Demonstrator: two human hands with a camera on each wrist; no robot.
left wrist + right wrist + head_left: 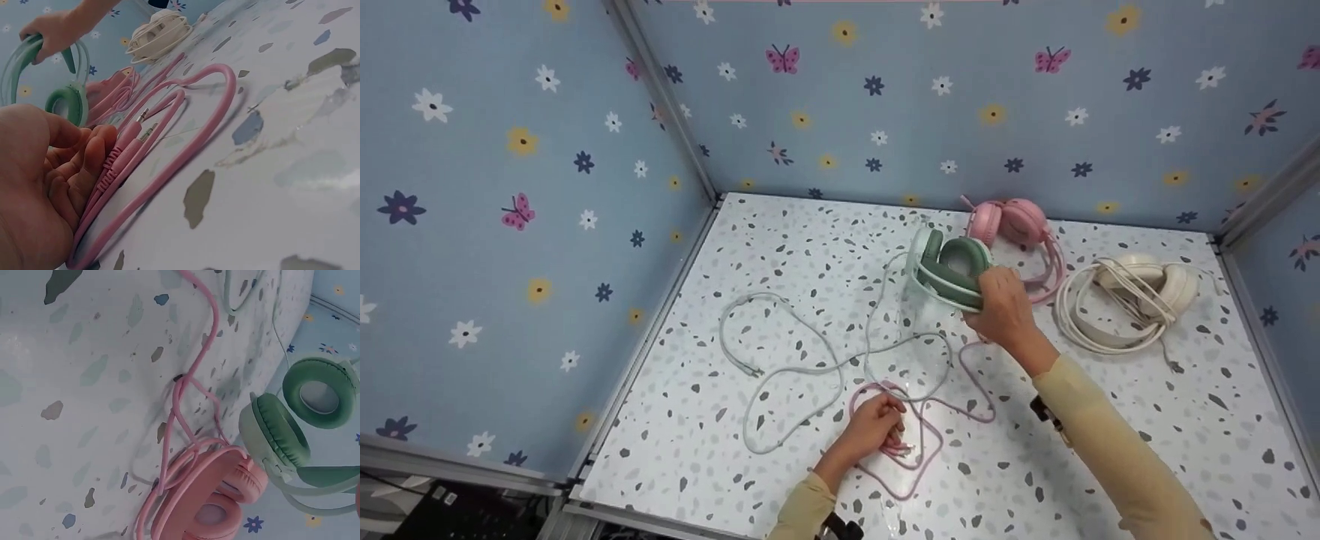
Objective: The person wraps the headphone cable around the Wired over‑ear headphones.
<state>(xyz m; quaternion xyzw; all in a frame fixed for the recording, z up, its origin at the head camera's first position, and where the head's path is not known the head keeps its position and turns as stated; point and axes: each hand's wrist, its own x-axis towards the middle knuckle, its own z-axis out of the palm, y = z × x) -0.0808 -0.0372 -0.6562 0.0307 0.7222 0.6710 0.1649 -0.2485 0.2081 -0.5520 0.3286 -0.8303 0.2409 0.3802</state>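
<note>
My right hand grips the headband of the green headphones, held up off the table with the ear cups hanging to the left. In the right wrist view, their green cups hang beside the pink headphones. My left hand rests at the pink cable, fingers loosely curled. In the left wrist view, the fingers touch or lie beside two pink plugs; no cable shows clearly between thumb and fingers. The pale green cable crosses the pink one.
Pink headphones stand by the back wall, behind the green ones. White headphones, wrapped in their cable, lie at the right. Flowered panels enclose the speckled table at the back and both sides. The pale green cable's loops spread left of centre.
</note>
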